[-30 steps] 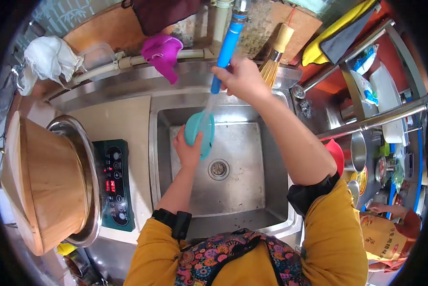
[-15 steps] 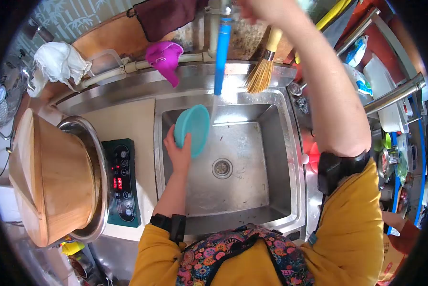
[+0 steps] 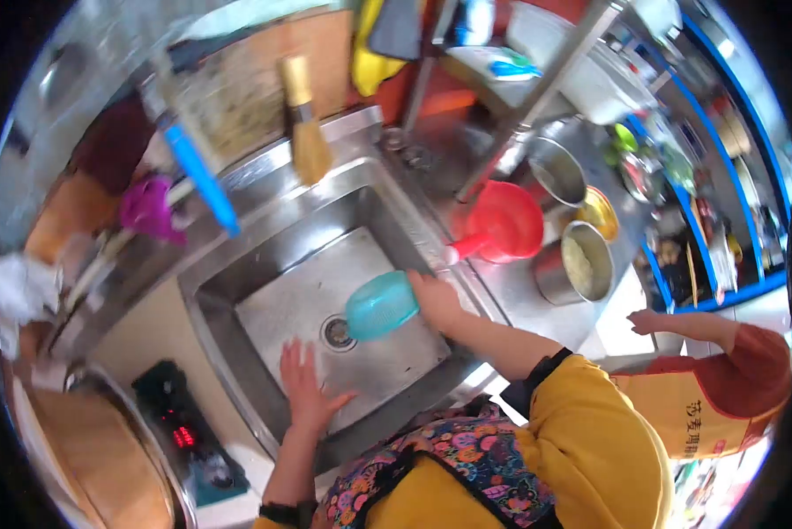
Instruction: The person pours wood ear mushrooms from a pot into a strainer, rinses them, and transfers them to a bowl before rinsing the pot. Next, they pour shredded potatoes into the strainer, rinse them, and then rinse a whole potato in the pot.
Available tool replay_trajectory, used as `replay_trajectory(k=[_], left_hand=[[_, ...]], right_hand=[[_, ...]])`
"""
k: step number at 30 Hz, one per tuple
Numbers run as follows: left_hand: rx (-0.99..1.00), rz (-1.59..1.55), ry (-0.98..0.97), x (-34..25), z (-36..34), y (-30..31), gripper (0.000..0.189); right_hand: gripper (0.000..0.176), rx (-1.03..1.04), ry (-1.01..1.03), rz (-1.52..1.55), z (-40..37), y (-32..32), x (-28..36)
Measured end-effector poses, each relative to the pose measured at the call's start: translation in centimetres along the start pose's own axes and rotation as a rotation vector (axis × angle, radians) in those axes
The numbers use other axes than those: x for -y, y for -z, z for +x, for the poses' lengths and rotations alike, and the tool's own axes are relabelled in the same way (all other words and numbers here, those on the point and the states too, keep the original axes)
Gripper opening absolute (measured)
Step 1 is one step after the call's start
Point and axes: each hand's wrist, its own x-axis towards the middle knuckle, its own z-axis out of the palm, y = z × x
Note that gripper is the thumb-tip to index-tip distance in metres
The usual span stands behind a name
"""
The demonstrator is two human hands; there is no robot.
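Note:
A teal bowl point(image 3: 382, 307) is tilted over the metal sink point(image 3: 264, 309), close to the drain point(image 3: 335, 332). My right hand point(image 3: 437, 302) grips the bowl by its right side. My left hand point(image 3: 306, 383) is over the sink, lower left of the bowl, with its fingers spread and nothing in it. A blue tap hose point(image 3: 199, 176) hangs at the sink's back left. The picture is somewhat blurred, so what the bowl holds cannot be made out.
Right of the sink lie a red ladle point(image 3: 504, 222) and metal pots point(image 3: 578, 264). A brush point(image 3: 308, 145) hangs behind. Left are an induction cooker point(image 3: 184, 432) and a wooden steamer point(image 3: 105, 441). A co-worker's arm point(image 3: 691, 328) reaches in at right.
The bowl has passed from my left hand to my right hand, which came down from the tap. My left hand has opened. The view has turned to the right.

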Motion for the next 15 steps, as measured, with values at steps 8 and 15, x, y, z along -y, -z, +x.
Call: replay_trajectory(k=[8,15], left_hand=[[0.26,-0.107,0.026,-0.2,-0.8,-2.0,0.102],[0.354,-0.291,0.432,-3.5,-0.7,-4.2,0.064]], right_hand=[[0.031,0.377,0.108,-0.033,-8.0,-0.1,-3.7],[0.041,0.725,0.114,0.482,-6.3,1.2,-2.1]])
